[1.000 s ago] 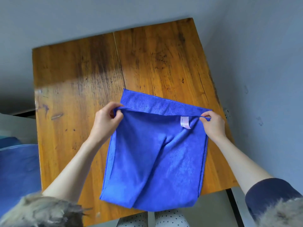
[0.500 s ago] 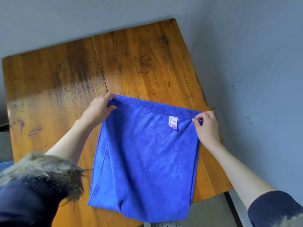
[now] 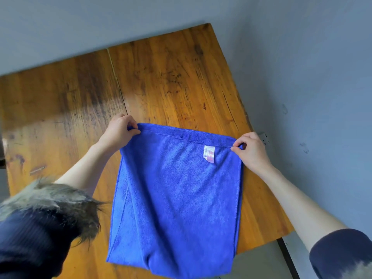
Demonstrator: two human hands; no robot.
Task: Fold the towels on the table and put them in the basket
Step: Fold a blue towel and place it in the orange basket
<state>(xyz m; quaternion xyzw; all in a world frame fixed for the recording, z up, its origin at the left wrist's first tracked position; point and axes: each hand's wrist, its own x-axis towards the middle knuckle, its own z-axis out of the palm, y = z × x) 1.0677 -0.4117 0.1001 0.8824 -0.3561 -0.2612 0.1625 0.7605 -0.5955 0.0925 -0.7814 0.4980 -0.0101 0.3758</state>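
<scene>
2 hands (image 3: 118, 130) (image 3: 252, 151) pinched the far corners of the blue towel (image 3: 177, 198) on the counter (image 3: 181, 77). Cloth appeared soft, light, limp. Corner holds judged best.

A worn wooden bench (image 3: 161, 77) with an orange-brown top fills the middle of the view. A straight seam (image 3: 116, 79) between two planks runs from its far edge toward the near side, and dark scuffs and stains mark the grain on both sides of it. A pale glare lies across the left part of the top. Behind the bench and along its right side stands a pale grey-blue painted wall (image 3: 302, 67), with a few small dark marks on it at the right. A white wall socket (image 3: 265, 136) sits on that wall, just beside the bench's right edge.
</scene>
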